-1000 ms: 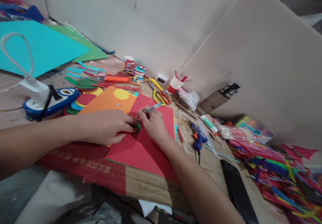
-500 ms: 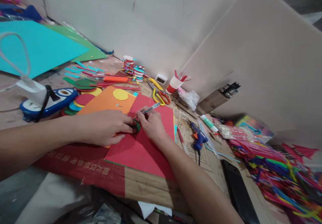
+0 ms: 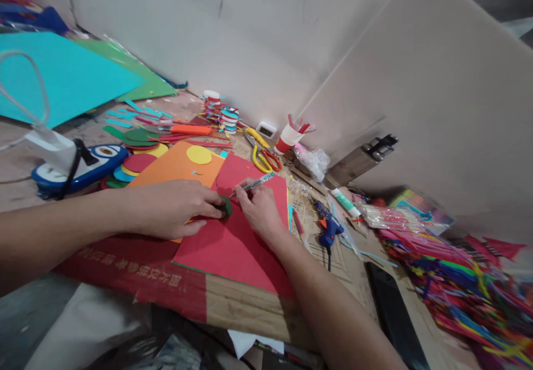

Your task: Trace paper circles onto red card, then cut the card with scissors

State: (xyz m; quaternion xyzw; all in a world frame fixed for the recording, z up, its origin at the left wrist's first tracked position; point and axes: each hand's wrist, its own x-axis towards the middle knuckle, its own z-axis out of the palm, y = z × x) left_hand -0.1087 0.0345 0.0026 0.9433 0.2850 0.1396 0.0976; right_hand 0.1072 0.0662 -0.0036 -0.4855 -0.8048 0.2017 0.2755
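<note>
Fingers bent, my left hand holds a dark green paper circle down against a sheet of red paper; its fingertips cover part of the circle. My right hand is closed round a slim pen, whose tip points left, just by the circle's upper edge. Whether the tip touches the paper I cannot tell. Under the red sheet, to the left, lies an orange sheet bearing a yellow paper circle.
Left of the sheets lie stacked coloured circles and a blue-and-white device. Scissors, a paper cup, and a steel bottle stand or lie behind. A glue gun, phone, and pipe cleaners are on the right.
My right hand has shifted slightly right with the pen, away from my left fingers. More of the green circle shows. My left hand stays nearly still.
</note>
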